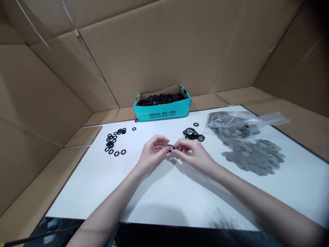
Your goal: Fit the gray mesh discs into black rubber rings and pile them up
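Note:
Between the fingertips of both hands is a small black ring with a grey mesh disc in its middle [171, 148]. My left hand [155, 149] pinches its left side, and my right hand [189, 151] pinches its right side. Just beyond my right hand lies a small pile of black rings with grey discs in them [191, 133]. Loose black rings [110, 142] are scattered on the left of the white table. To the right spreads a heap of loose grey discs [257, 157].
A turquoise box [162, 111] full of black rings stands at the back. A clear plastic bag [267, 120] holding grey discs lies at the right, its mouth toward the heap. Cardboard walls [164, 44] surround the white table [84, 185].

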`<action>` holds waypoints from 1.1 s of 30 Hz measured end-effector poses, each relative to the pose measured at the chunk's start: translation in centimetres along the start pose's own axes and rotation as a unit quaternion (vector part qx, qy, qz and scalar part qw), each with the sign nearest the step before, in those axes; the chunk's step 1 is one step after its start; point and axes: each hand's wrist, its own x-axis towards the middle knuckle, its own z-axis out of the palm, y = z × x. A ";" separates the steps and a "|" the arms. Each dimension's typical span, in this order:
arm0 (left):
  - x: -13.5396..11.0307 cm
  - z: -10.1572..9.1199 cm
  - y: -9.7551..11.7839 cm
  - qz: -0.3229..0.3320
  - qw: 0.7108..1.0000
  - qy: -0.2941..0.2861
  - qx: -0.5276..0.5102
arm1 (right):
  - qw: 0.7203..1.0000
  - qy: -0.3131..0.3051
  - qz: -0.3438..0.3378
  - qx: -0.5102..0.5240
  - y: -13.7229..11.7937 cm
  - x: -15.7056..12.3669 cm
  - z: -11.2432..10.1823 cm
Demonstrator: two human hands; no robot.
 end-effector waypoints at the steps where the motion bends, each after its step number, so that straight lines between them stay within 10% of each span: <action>1: 0.0 0.0 0.1 0.017 1.000 0.000 0.016 | 1.000 0.007 -0.007 -0.008 0.0 0.0 0.0; 33: -0.2 -0.5 0.6 0.136 0.978 -0.061 0.149 | 0.997 0.018 -0.076 -0.003 0.0 -0.1 -0.6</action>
